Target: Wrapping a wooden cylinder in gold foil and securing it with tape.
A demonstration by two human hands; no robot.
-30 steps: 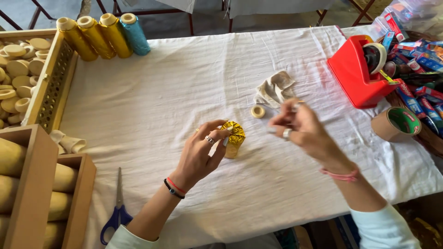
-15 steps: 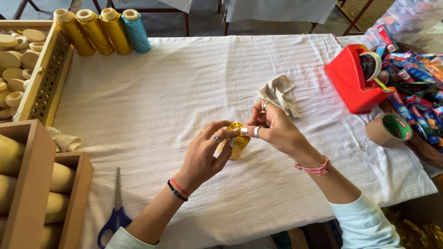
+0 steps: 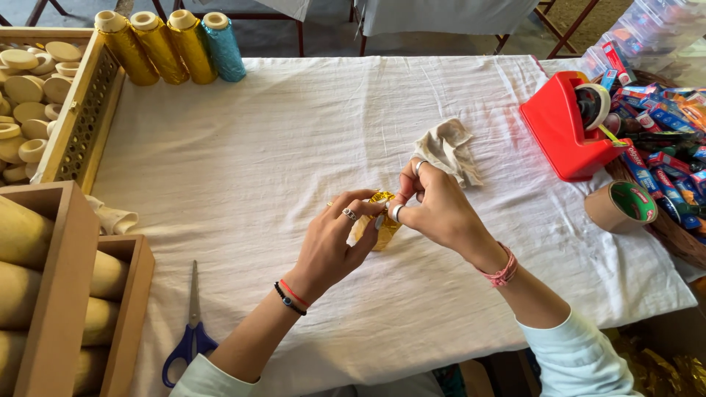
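Gold-wound spool [image 3: 382, 228], pinched between left hand [image 3: 334, 246] and right hand [image 3: 434, 209] just below the crumpled cloth [image 3: 448, 151], looks light and slippery, so gripping its ends seems safest.

This is a small craft workshop. A table under a white cloth [image 3: 294, 169] carries cones of gold and blue metallic thread [image 3: 173, 44], wooden crates of bare spools [image 3: 29, 88], a red tape dispenser [image 3: 566, 129] and blue-handled scissors [image 3: 190, 331].
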